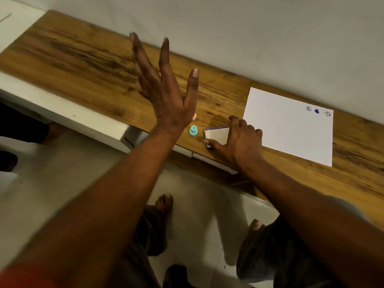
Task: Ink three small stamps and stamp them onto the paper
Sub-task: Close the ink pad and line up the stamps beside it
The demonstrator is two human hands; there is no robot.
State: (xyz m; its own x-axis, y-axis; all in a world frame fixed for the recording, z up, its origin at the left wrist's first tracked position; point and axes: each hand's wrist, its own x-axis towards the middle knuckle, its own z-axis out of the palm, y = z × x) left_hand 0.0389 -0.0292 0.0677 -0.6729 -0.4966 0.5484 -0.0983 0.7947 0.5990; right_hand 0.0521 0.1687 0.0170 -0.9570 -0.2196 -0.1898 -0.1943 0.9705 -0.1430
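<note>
A white sheet of paper [288,125] lies on the wooden table at the right, with three small blue stamp marks [317,111] near its far right corner. A small teal stamp [193,130] stands upright near the table's front edge. Right of it sits a white ink pad case [216,135] with a purple edge. My right hand [239,140] rests on the case, fingers and thumb around it. My left hand [164,84] is raised above the table with fingers spread, holding nothing. A small pink thing shows just behind its wrist; I cannot tell what it is.
The wooden tabletop [87,57] runs along a pale wall. A white frame and table edge lie at the left front. Below are a tiled floor, my bare feet [164,204] and my knees.
</note>
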